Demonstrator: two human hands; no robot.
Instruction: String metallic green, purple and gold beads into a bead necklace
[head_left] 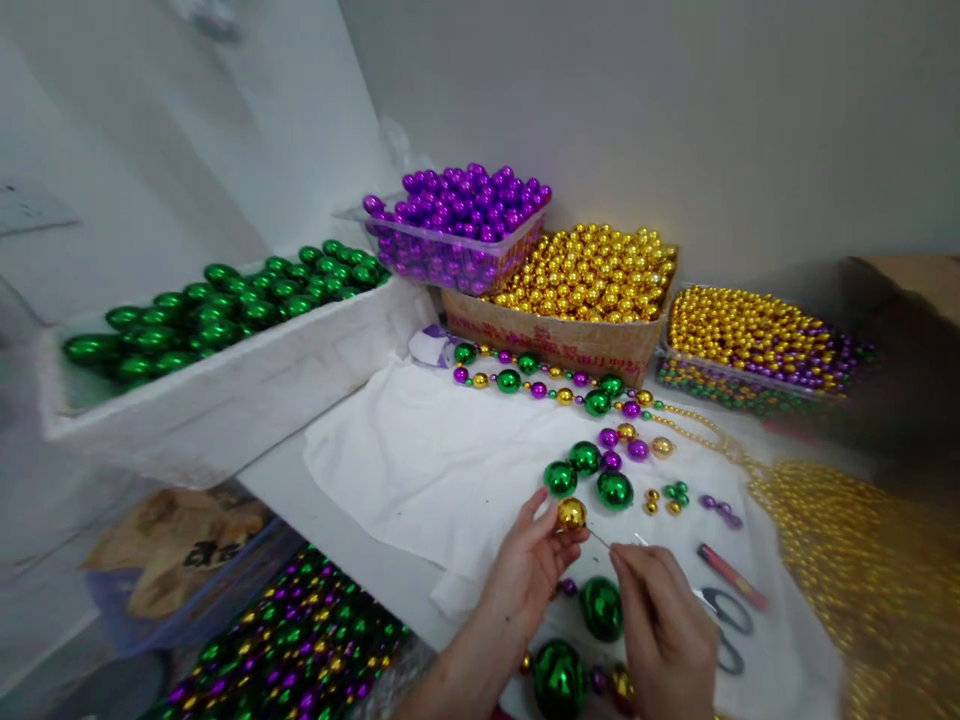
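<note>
My left hand [534,555] is closed on a shiny gold bead [571,514], with the thumb and fingers around it. A thin strand [598,540] runs from that bead to my right hand [664,615], whose fingers pinch it; whether it is thread or wire I cannot tell. Below and between the hands lies a string of beads with large green ones [559,680], partly hidden. Just beyond my left hand sit loose green beads [615,490], and purple beads [637,450] lie behind them. Scissors [731,610] lie right of my right hand, blades partly covered.
A white foam box [225,400] of green beads stands left. Behind are a clear tub [450,245] of purple beads and a cardboard box [555,340] of gold ones. A finished-looking strand [538,390], a red stick-like item [731,577] and piled gold chains [825,560] lie about.
</note>
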